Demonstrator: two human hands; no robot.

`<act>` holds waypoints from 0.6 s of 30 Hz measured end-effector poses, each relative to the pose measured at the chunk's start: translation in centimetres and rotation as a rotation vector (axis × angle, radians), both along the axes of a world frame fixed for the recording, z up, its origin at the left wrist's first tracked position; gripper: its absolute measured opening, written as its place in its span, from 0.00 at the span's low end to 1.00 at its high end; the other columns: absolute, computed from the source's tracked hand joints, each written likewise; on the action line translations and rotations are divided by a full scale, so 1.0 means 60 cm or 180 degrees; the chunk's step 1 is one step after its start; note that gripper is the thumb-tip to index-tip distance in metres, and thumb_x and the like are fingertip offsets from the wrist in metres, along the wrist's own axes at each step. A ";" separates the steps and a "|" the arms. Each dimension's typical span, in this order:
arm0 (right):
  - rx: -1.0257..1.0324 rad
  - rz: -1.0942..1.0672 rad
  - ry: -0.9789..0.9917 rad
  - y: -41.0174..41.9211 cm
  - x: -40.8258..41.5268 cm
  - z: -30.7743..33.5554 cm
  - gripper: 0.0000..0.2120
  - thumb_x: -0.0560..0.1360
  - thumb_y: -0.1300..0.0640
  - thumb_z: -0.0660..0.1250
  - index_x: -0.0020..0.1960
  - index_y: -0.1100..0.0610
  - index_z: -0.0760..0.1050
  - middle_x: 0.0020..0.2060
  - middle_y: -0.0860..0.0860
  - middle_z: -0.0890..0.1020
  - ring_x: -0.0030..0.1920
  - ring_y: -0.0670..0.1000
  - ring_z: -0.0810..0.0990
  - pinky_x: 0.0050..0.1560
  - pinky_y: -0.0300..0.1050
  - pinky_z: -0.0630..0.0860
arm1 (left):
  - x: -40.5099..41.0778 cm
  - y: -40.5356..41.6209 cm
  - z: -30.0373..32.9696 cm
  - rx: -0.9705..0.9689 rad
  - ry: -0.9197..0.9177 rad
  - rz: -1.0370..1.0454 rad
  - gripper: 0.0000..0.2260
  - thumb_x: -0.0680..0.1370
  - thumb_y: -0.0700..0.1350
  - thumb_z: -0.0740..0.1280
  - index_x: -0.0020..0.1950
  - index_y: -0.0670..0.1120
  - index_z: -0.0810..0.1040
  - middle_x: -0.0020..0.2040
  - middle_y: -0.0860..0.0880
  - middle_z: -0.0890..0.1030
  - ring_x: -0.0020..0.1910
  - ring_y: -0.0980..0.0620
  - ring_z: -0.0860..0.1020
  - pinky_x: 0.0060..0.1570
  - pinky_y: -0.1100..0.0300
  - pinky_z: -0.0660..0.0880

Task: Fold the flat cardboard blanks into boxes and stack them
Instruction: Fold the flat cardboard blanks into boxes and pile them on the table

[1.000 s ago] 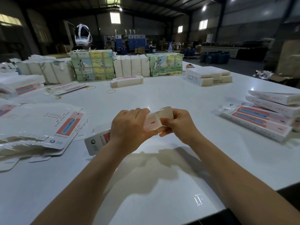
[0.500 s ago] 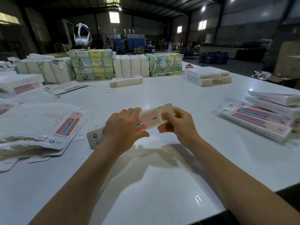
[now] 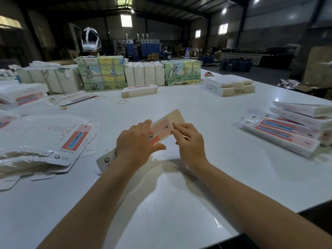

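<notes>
left hand and right hand both pinching a half-folded box above the white surface, printed writing too small to read

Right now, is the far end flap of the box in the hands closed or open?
Open. The rounded beige flap sticks straight out beyond the box, which the left hand and right hand hold.

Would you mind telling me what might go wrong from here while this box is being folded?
1. The left hand covers the middle of the box, while the right hand pinches only its edge; a loose grip could let it spring flat.
2. The tan end flap sticks out free and may crease.
3. The pile of flat blanks fans out unevenly, so sheets could slide.
</notes>
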State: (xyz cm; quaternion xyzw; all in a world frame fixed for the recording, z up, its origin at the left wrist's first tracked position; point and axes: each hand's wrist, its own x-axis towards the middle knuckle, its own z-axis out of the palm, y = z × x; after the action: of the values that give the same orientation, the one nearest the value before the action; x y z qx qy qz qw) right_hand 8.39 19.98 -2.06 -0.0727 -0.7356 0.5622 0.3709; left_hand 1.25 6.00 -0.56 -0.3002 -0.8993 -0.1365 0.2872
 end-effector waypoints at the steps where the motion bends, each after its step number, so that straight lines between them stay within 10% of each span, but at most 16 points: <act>1: 0.0064 -0.0046 0.0016 -0.001 0.002 0.001 0.11 0.79 0.61 0.63 0.57 0.54 0.81 0.46 0.41 0.78 0.48 0.45 0.79 0.47 0.37 0.76 | 0.000 0.001 -0.001 0.0012 -0.0015 -0.0026 0.36 0.67 0.69 0.67 0.67 0.49 0.67 0.57 0.49 0.78 0.49 0.47 0.78 0.45 0.56 0.73; 8: 0.0582 0.0076 -0.0034 0.004 0.009 0.006 0.26 0.79 0.61 0.61 0.76 0.52 0.59 0.43 0.47 0.76 0.41 0.43 0.76 0.43 0.28 0.73 | -0.007 -0.009 -0.008 -0.0106 -0.0142 -0.0408 0.35 0.66 0.68 0.69 0.66 0.50 0.69 0.53 0.51 0.79 0.44 0.50 0.76 0.42 0.58 0.73; 18: 0.0422 -0.0175 0.0121 -0.007 0.012 0.009 0.11 0.78 0.62 0.63 0.58 0.57 0.80 0.43 0.47 0.77 0.42 0.45 0.76 0.42 0.34 0.73 | -0.001 -0.010 -0.007 0.0192 -0.0545 -0.0648 0.35 0.66 0.65 0.71 0.67 0.50 0.68 0.55 0.50 0.79 0.45 0.50 0.76 0.47 0.55 0.76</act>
State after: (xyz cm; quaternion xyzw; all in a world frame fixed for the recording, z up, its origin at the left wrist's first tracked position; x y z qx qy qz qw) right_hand 9.08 19.57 -1.53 -0.0573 -0.7618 0.5031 0.4040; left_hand 1.19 5.42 -0.98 -0.3684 -0.8809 -0.2171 0.2029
